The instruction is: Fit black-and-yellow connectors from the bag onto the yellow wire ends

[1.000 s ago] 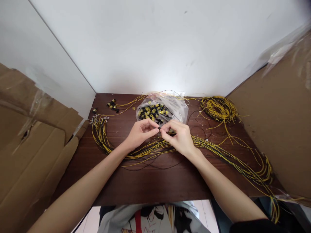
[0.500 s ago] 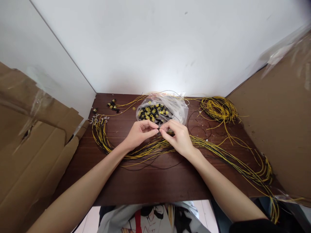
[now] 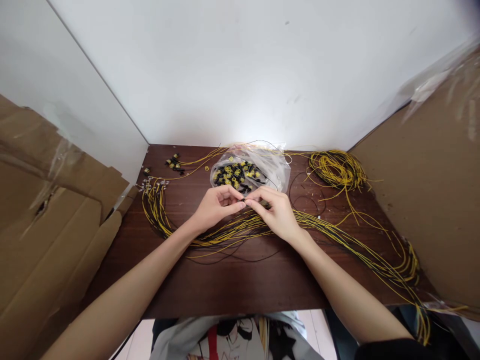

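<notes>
Between my fingertips, above the table's middle, is a small black piece (image 3: pixel 243 200), mostly covered so its kind does not show. My left hand (image 3: pixel 217 206) pinches it from the left with thumb and forefinger. From the right, the thumb and forefinger of my right hand (image 3: pixel 275 210) close on the same spot, and the two hands touch or nearly touch. Beneath them runs a long bundle of yellow and black wires (image 3: pixel 225 234). Just behind my hands lies a clear plastic bag (image 3: pixel 276 170) with several black and yellow parts (image 3: pixel 233 176) on it.
A coil of yellow and black wire (image 3: pixel 337 169) lies at the back right. Several black and yellow parts (image 3: pixel 173 162) sit at the back left, near white wire ends (image 3: pixel 152 184). Cardboard (image 3: pixel 56 235) stands at the left and cardboard (image 3: pixel 423 165) at the right of the brown table (image 3: pixel 232 287).
My fingertips have drawn closer together over the black piece, and less of it shows. Both arms and the surrounding wires stay almost where they were.
</notes>
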### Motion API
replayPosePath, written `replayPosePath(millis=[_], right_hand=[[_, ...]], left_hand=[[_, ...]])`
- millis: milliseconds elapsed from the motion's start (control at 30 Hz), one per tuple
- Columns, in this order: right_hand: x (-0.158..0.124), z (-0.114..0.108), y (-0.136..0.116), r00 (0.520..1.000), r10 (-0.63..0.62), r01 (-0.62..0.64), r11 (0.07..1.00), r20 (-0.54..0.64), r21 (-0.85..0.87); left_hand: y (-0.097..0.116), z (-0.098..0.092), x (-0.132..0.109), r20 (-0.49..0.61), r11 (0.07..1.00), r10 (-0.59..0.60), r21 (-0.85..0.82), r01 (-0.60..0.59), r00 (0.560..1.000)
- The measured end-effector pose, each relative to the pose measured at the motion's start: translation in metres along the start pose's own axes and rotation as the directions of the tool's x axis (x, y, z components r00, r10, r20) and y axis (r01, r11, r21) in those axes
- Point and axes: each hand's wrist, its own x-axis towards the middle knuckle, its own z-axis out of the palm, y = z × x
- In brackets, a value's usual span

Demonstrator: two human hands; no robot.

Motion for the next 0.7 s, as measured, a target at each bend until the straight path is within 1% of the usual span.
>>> replayPosePath(millis=[167,333,400,467,533,600,700], right_hand=[[0.001,-0.002,-0.001,1.0,0.004,-0.004,1.0,-0.008,0.015],[0.001,-0.004,0.001,0.99,0.046,-0.053,0.997,-0.13,-0.051],[0.001,-0.004,0.004,0.988,0.038,-0.054,0.993,-0.152,-0.1],[0.001,-0.004,0.006,0.99,0.015,-0.037,0.987,-0.14,-0.157],[0.0,-0.002,0.01,0.994,-0.014,-0.008,0.978,-0.105,-0.209],[0.0,0.0,0.013,0.998,-0.041,0.026,0.97,-0.055,-0.243],[-0.001,0.004,0.018,0.997,-0.073,0.076,0.963,0.019,-0.259]], left_hand=[[0.001,0.001,0.001,-0.014,0.999,0.002,-0.042,-0.002,1.0],[0.002,0.003,0.001,-0.034,0.996,-0.02,-0.085,0.017,0.999],[0.002,0.003,0.001,-0.033,0.996,-0.024,-0.089,0.021,0.999],[0.002,0.002,0.002,-0.031,0.995,-0.026,-0.094,0.023,0.999],[0.001,0.001,0.002,-0.037,0.992,-0.026,-0.122,0.021,0.999],[-0.001,-0.001,0.004,-0.062,0.981,-0.019,-0.194,0.006,0.998],[-0.002,-0.004,0.006,-0.113,0.934,-0.033,-0.356,-0.009,0.993]])
